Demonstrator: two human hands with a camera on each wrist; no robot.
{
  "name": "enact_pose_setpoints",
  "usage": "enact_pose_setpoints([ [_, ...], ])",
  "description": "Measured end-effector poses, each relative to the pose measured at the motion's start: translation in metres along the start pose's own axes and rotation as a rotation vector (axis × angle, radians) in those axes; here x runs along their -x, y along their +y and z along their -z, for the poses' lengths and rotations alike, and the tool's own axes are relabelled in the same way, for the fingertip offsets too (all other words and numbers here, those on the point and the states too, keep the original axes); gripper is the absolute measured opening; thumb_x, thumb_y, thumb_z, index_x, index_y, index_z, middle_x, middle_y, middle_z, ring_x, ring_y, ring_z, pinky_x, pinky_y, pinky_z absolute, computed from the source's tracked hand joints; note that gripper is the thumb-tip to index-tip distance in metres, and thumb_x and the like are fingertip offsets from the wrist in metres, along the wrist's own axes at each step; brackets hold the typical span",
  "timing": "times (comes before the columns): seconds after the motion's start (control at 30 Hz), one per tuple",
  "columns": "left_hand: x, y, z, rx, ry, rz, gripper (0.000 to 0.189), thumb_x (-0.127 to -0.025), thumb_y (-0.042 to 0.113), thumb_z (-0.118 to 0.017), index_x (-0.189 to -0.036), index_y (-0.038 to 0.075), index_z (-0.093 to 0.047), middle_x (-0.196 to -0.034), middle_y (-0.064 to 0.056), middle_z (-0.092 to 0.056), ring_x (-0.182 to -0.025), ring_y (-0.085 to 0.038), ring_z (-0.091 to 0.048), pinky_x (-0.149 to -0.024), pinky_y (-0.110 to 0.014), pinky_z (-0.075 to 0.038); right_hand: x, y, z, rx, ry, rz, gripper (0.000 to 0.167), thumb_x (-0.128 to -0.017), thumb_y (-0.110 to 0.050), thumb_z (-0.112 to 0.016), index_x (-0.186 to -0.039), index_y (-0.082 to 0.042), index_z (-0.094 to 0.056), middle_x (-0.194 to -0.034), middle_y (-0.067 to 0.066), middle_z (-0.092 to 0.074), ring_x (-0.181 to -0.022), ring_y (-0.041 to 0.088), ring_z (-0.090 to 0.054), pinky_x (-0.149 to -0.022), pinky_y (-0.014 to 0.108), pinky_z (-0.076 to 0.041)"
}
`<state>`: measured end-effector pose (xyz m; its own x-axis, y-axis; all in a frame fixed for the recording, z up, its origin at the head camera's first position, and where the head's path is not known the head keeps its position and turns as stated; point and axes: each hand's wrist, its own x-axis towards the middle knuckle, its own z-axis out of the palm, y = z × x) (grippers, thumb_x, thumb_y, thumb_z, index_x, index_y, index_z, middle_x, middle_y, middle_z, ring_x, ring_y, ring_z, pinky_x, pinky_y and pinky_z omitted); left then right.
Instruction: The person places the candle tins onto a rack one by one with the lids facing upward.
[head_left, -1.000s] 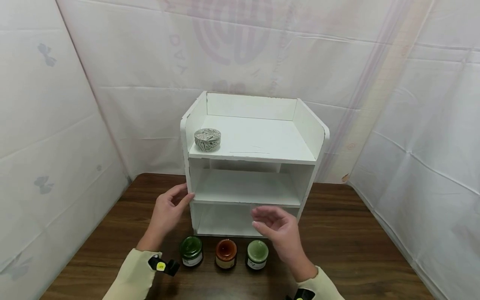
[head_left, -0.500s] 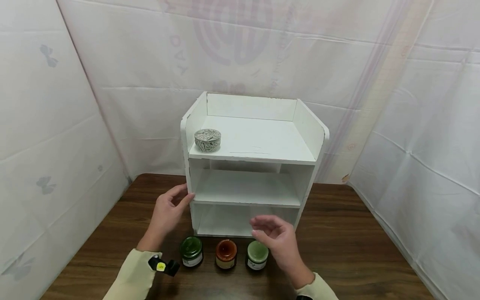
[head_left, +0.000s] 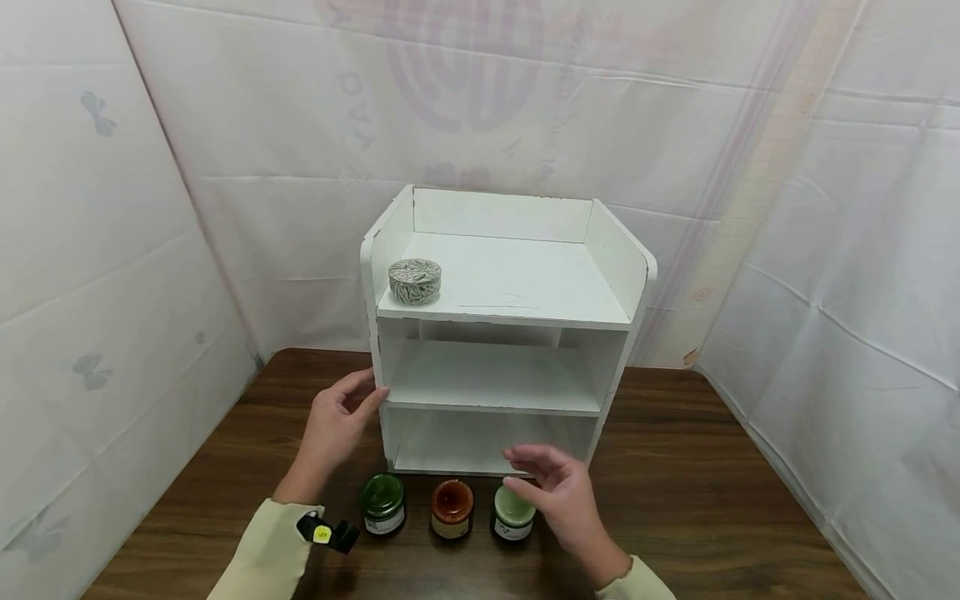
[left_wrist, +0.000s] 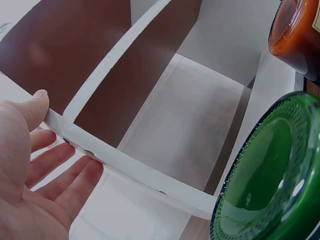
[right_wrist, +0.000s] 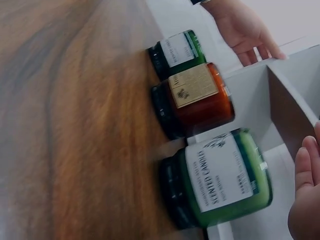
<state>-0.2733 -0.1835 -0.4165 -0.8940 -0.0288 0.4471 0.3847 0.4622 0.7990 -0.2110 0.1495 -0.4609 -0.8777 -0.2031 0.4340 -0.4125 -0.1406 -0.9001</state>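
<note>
Right hand point(head_left: 564, 498), fingers loosely spread, hovers over the light green candle point(head_left: 514, 510); a clumsy grab could topple the neighbouring jars.

Right hand point(head_left: 564, 498) partly covering light green candle point(head_left: 513, 510); cut off at right wrist view's edge.

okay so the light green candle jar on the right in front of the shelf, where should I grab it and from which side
Probably best around its round side wall, coming down from above. The light green candle jar stands upright on the table, and your right hand hovers just over it, fingers spread. The orange jar stands close on its left, so put fingers front and back.
</note>
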Motion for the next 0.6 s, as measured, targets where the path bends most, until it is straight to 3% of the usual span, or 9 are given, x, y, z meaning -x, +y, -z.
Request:
enact_pose_setpoints([
  [0.2, 0.000, 0.001, 0.000, 0.005, -0.002, 0.002, 0.041, -0.100, 0.031, -0.069, -0.135, 0.009, -0.067, -0.124, -0.014, -0.073, -0.100, 0.007, -0.063, -0.084, -0.012, -0.051, 0.003, 0.009, 0.004, 0.023, 0.001, -0.021, 0.039, -0.083, 0.006, -0.079, -0.117, 0.015, -0.063, -0.119, 0.035, -0.067, -0.114, 0.022, -0.071, -0.100, 0.030, -0.055],
  [0.6, 0.000, 0.004, 0.000, 0.001, 0.006, 0.016, 0.040, -0.100, 0.031, -0.068, -0.134, 0.008, -0.067, -0.123, -0.014, -0.073, -0.099, 0.004, -0.063, -0.083, -0.013, -0.051, 0.009, 0.022, 0.015, 0.024, -0.054, -0.047, 0.047, -0.083, 0.004, -0.081, -0.123, 0.015, -0.060, -0.126, 0.038, -0.063, -0.118, 0.019, -0.068, -0.102, 0.028, -0.053],
])
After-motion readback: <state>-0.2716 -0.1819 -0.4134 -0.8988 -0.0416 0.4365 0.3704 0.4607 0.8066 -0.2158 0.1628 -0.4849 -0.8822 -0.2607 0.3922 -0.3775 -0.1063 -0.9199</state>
